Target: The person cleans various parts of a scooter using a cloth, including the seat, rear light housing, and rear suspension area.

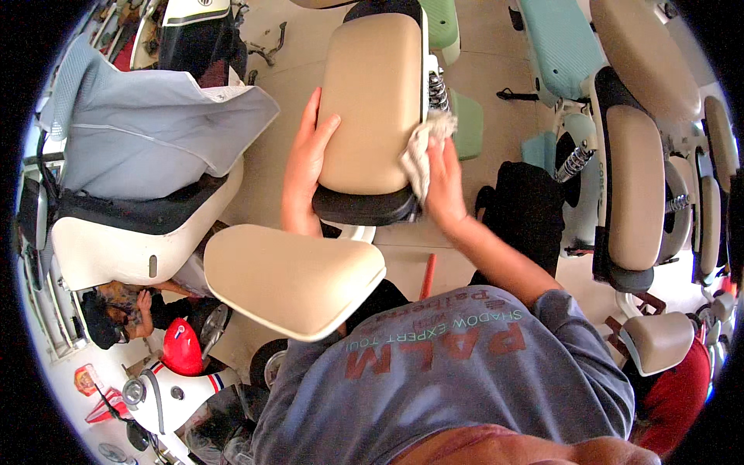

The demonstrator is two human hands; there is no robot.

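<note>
A tan padded scooter seat [373,101] with a black lower edge lies in front of me, its long side pointing away. Against its left side rests my left hand [310,147], fingers stretched out and thumb apart on the upper edge. At the seat's near right edge, my right hand [444,186] is closed on a whitish crumpled cloth [422,147], which touches the side. A metal coil spring [439,89] shows beyond the cloth. Closer to me is a smaller tan padded backrest [294,279], below my left forearm.
Left stands a cream scooter body [116,248] under a grey-blue panel [170,128]. More scooters with tan seats [635,186] line the right. Another person [128,314] crouches at the lower left, near a white scooter [174,399] with a red part. A dark-clothed figure or cloth [523,217] is right of my arm.
</note>
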